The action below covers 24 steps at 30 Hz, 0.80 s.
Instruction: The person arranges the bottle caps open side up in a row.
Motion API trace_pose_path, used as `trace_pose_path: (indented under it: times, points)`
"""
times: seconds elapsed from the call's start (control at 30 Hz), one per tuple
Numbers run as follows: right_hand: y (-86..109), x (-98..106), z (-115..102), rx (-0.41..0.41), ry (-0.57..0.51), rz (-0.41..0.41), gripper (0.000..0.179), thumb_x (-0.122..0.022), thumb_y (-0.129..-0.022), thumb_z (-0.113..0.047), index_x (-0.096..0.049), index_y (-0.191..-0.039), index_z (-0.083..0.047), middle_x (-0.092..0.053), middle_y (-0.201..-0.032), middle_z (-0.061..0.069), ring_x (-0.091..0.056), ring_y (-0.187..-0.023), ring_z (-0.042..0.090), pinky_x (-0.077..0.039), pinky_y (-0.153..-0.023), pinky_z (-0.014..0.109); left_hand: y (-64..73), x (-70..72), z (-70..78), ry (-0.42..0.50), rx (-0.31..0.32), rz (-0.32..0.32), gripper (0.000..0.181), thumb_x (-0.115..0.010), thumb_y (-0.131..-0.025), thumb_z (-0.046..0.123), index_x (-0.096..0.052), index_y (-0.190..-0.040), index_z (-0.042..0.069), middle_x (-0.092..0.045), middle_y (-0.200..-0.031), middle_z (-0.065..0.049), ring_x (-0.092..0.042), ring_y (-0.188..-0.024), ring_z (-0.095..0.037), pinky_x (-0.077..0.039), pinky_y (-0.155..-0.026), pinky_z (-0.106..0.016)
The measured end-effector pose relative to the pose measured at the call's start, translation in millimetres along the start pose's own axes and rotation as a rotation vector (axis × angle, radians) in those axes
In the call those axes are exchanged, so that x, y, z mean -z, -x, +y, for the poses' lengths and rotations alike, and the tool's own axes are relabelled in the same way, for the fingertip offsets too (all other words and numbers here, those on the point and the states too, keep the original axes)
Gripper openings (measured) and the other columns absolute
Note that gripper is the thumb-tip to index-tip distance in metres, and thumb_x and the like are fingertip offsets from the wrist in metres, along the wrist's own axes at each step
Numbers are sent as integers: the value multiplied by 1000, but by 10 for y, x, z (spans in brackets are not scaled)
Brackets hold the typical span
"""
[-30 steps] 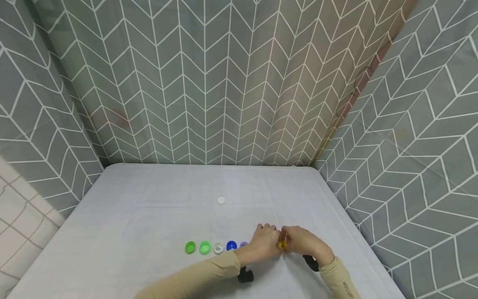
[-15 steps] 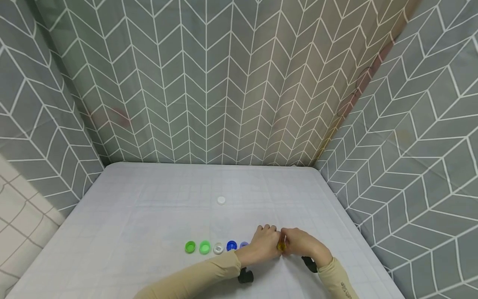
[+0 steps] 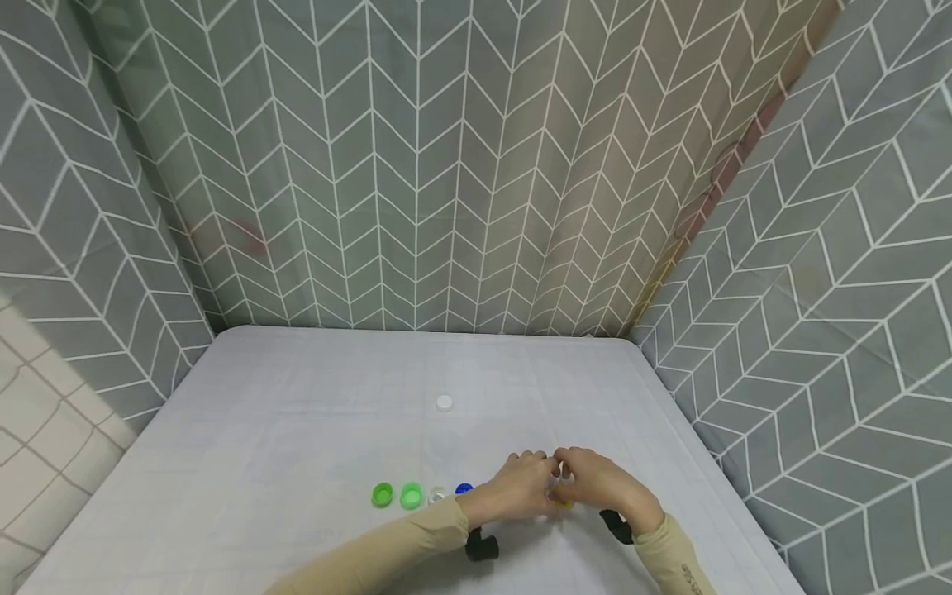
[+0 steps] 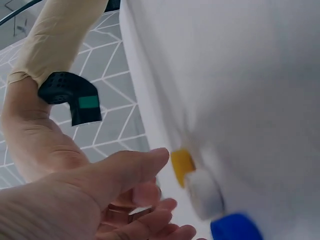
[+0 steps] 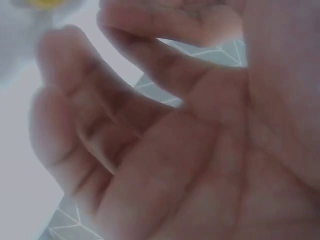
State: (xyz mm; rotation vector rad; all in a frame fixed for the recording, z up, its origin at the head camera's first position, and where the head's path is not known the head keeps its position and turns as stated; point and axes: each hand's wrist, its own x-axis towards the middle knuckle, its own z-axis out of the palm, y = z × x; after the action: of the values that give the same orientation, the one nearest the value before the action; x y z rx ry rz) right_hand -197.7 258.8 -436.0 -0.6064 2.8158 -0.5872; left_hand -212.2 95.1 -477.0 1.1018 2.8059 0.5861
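In the head view my left hand and right hand meet close over the table, fingertips close together. A yellow bottle cap shows just under them. The left wrist view has this yellow cap right at my left thumb tip, in a row with a white cap and a blue cap. My left fingers are loose and nothing shows between them. In the right wrist view my right hand has its fingers loosely bent; nothing shows between thumb and fingertips, and a blurred yellow cap is beyond.
Left of my hands lie a green cap, a light green cap, a clear cap and a blue cap, partly behind my left wrist. A white cap sits farther back on the white-covered table.
The yellow cap, earlier between the fingertips of both hands, now shows lower, under them, and seems let go. The purple cap is now hidden by my left arm. The view has shifted slightly.
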Motion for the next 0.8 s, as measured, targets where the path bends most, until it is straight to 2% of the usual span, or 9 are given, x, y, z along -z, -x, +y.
trace_pose_path:
  times: [0.17, 0.3, 0.43, 0.6, 0.8]
  points:
    - [-109, -27, -105, -1, 60, 111, 25, -77, -79, -26, -65, -98, -14, -60, -88, -1, -50, -76, 12, -40, -64, 28, 76, 150, -91, 51, 48, -2, 44, -80, -76, 41, -65, -110, 17, -63, -99, 5, -56, -88, -11, -45, -83, -38]
    - [-198, -39, -199, 30, 89, 145, 26, -76, -81, -28, -66, -101, -15, -63, -93, -1, -54, -80, 13, -43, -65, 28, 131, 305, -215, 29, 75, 17, 40, -81, -75, 37, -68, -106, 16, -65, -97, 3, -59, -89, -14, -46, -84, -40]
    - [-327, -43, -299, 94, 74, 165, 24, -75, -83, -24, -66, -103, -13, -64, -94, 2, -57, -83, 17, -45, -66, 27, 171, 459, -360, -1, 118, 25, 37, -82, -74, 34, -68, -103, 15, -66, -98, 1, -61, -90, -17, -48, -84, -40]
    - [-477, -50, -442, 188, 82, 195, 22, -74, -84, -18, -66, -103, -10, -65, -92, 4, -59, -83, 20, -46, -67, 27, 219, 573, -532, 28, 147, 37, 39, -82, -74, 32, -68, -104, 12, -67, -99, -2, -61, -90, -19, -50, -81, -36]
    - [-620, -61, -579, 217, 106, 197, 23, -74, -84, -18, -66, -103, -8, -64, -90, 5, -57, -79, 16, -45, -66, 26, 306, 665, -685, 86, 158, 52, 38, -83, -74, 29, -67, -102, 9, -67, -98, -3, -61, -88, -17, -50, -75, -28]
